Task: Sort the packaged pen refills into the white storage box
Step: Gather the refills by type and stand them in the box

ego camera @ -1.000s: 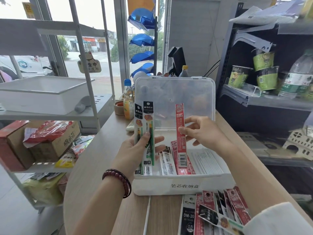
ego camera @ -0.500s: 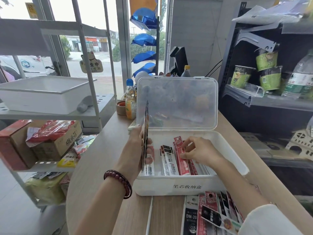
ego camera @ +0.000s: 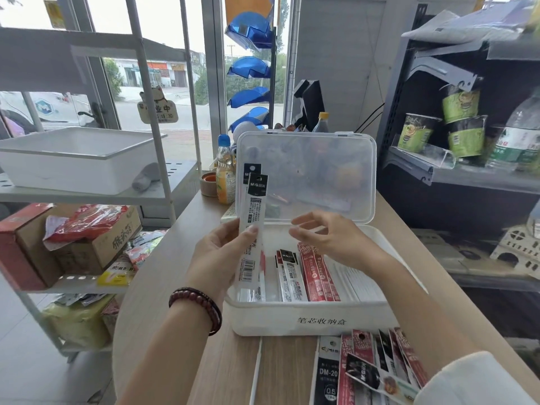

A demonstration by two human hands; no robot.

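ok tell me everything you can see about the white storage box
The white storage box is a rectangular, round-cornered plastic case on the wooden table, with black Chinese characters on its front wall. Its translucent lid stands open and upright at the back. Red packs and white packs lie lengthwise inside. The left hand holds two black-topped packs at its left end.

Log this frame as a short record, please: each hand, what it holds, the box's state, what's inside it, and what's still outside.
left hand: grips two held refill packs, upright at the box's left end
right hand: empty, fingers relaxed, above the box
white storage box: on the table, clear lid standing open
inside: red packs beside boxed black-and-white packs
outside: loose packs on the table before the box
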